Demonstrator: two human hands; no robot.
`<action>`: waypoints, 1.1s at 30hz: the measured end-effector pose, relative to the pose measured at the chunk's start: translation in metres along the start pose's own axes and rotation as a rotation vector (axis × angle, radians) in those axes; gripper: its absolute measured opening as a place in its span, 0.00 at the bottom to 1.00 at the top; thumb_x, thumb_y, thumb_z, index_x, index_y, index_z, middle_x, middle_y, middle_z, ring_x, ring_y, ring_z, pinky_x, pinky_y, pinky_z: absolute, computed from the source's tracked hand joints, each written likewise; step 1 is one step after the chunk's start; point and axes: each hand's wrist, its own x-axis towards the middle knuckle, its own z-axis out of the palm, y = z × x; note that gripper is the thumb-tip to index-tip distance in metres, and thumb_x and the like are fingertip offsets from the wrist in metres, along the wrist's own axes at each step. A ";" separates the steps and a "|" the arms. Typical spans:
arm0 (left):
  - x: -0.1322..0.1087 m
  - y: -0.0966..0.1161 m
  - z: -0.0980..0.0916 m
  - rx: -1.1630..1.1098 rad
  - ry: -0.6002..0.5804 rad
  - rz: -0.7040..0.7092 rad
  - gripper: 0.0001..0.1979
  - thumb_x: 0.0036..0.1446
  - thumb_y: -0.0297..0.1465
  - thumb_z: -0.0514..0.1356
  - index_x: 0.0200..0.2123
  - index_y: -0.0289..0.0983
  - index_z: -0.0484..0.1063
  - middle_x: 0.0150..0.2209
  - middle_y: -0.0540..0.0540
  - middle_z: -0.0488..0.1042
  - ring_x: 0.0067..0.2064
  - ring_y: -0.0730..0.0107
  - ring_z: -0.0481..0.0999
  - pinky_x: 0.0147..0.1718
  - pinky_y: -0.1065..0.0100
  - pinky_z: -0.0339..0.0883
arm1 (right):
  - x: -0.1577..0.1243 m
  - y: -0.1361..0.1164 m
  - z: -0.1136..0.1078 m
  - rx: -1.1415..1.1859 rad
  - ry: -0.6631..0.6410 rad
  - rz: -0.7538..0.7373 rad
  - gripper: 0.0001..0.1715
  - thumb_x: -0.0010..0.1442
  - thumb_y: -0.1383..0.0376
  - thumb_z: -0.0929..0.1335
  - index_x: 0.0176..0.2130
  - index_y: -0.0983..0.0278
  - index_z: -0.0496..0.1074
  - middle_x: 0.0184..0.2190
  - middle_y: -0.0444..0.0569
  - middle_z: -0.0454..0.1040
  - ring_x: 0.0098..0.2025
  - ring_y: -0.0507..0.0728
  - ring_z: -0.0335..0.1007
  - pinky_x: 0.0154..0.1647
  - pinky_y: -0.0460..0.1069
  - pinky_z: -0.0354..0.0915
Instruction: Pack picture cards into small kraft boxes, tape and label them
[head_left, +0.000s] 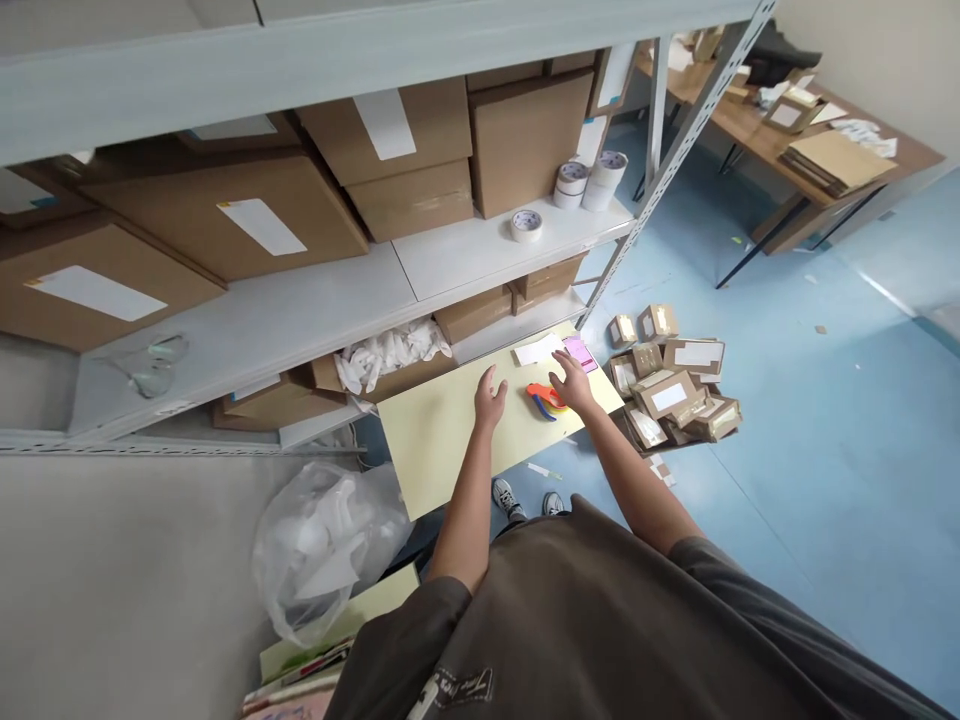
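Note:
Both of my hands are raised over a pale yellow tabletop (427, 430). My left hand (490, 400) is open, fingers apart from the thumb, with nothing in it. My right hand (572, 382) is also open and holds nothing; it is just right of an orange tape dispenser (537, 391) with blue and yellow parts, which lies on the table. Behind my right hand are a white paper (536, 349) and a pink-purple item (580, 353) near the table's back right edge.
Metal shelves (315, 290) with cardboard boxes and tape rolls (526, 225) stand ahead. Small boxes (667, 395) are piled on the floor at right. A clear plastic bag (330, 540) stands left. A wooden table (780, 140) is at the far right.

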 end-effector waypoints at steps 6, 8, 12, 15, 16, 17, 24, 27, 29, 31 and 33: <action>-0.039 -0.023 0.033 0.039 0.007 -0.035 0.25 0.70 0.39 0.61 0.68 0.43 0.71 0.70 0.38 0.70 0.69 0.53 0.71 0.65 0.51 0.68 | -0.035 0.047 0.017 -0.089 -0.126 0.115 0.32 0.65 0.63 0.69 0.67 0.65 0.72 0.68 0.62 0.71 0.70 0.69 0.66 0.71 0.65 0.66; -0.054 -0.034 0.042 0.068 0.007 -0.044 0.25 0.70 0.37 0.61 0.67 0.42 0.71 0.70 0.37 0.71 0.68 0.53 0.72 0.64 0.52 0.70 | -0.045 0.061 0.032 -0.096 -0.173 0.145 0.32 0.65 0.63 0.70 0.66 0.66 0.72 0.68 0.63 0.71 0.70 0.69 0.66 0.70 0.63 0.67; -0.085 -0.060 0.057 0.124 0.006 -0.122 0.24 0.69 0.36 0.62 0.66 0.42 0.72 0.68 0.37 0.72 0.65 0.53 0.74 0.59 0.55 0.74 | -0.063 0.082 0.070 -0.114 -0.335 0.245 0.34 0.64 0.63 0.71 0.67 0.68 0.69 0.64 0.64 0.74 0.68 0.69 0.68 0.66 0.61 0.68; -0.108 -0.081 0.067 0.164 0.026 -0.179 0.23 0.68 0.37 0.62 0.65 0.43 0.74 0.66 0.37 0.74 0.64 0.54 0.76 0.56 0.57 0.76 | -0.071 0.095 0.095 -0.183 -0.453 0.306 0.35 0.65 0.63 0.70 0.68 0.70 0.66 0.63 0.66 0.74 0.66 0.70 0.69 0.65 0.61 0.65; -0.115 -0.087 0.069 0.174 0.033 -0.192 0.23 0.68 0.37 0.63 0.65 0.44 0.74 0.66 0.38 0.74 0.63 0.55 0.76 0.55 0.58 0.76 | -0.071 0.098 0.101 -0.225 -0.461 0.310 0.35 0.65 0.63 0.70 0.68 0.71 0.65 0.64 0.68 0.73 0.66 0.71 0.68 0.67 0.61 0.63; -0.121 -0.092 0.071 0.179 0.039 -0.202 0.23 0.68 0.37 0.63 0.64 0.43 0.74 0.65 0.38 0.75 0.61 0.56 0.77 0.54 0.58 0.77 | -0.071 0.102 0.107 -0.272 -0.459 0.311 0.35 0.66 0.63 0.70 0.68 0.72 0.64 0.65 0.70 0.72 0.67 0.72 0.66 0.68 0.62 0.61; -0.139 -0.095 0.076 0.159 0.058 -0.218 0.21 0.67 0.34 0.62 0.61 0.42 0.77 0.61 0.38 0.78 0.54 0.60 0.81 0.48 0.62 0.79 | -0.049 0.112 0.103 -0.415 -0.557 0.376 0.22 0.70 0.69 0.62 0.61 0.73 0.69 0.55 0.71 0.79 0.58 0.70 0.74 0.62 0.60 0.62; -0.131 -0.079 0.074 0.133 0.084 -0.205 0.20 0.67 0.33 0.62 0.61 0.41 0.77 0.59 0.38 0.79 0.53 0.61 0.81 0.48 0.62 0.80 | -0.043 0.103 0.077 -0.356 -0.526 0.283 0.25 0.70 0.67 0.64 0.63 0.73 0.66 0.55 0.69 0.79 0.56 0.70 0.75 0.58 0.59 0.65; -0.120 -0.062 0.069 0.123 0.098 -0.184 0.20 0.67 0.33 0.62 0.60 0.41 0.78 0.57 0.38 0.80 0.52 0.61 0.82 0.49 0.62 0.80 | -0.039 0.090 0.054 -0.299 -0.488 0.191 0.29 0.70 0.64 0.66 0.66 0.72 0.62 0.56 0.69 0.78 0.55 0.70 0.75 0.56 0.59 0.68; -0.108 -0.041 0.061 0.115 0.111 -0.145 0.19 0.67 0.34 0.63 0.60 0.41 0.78 0.56 0.38 0.81 0.53 0.61 0.82 0.49 0.62 0.79 | -0.032 0.074 0.029 -0.226 -0.446 0.094 0.33 0.69 0.61 0.67 0.67 0.71 0.61 0.56 0.68 0.78 0.53 0.70 0.76 0.55 0.59 0.69; -0.094 -0.017 0.049 0.101 0.136 -0.093 0.19 0.68 0.36 0.62 0.60 0.40 0.78 0.58 0.38 0.80 0.53 0.62 0.82 0.49 0.63 0.79 | -0.023 0.054 0.004 -0.147 -0.383 -0.001 0.34 0.69 0.58 0.68 0.67 0.69 0.61 0.59 0.68 0.77 0.53 0.70 0.76 0.55 0.60 0.70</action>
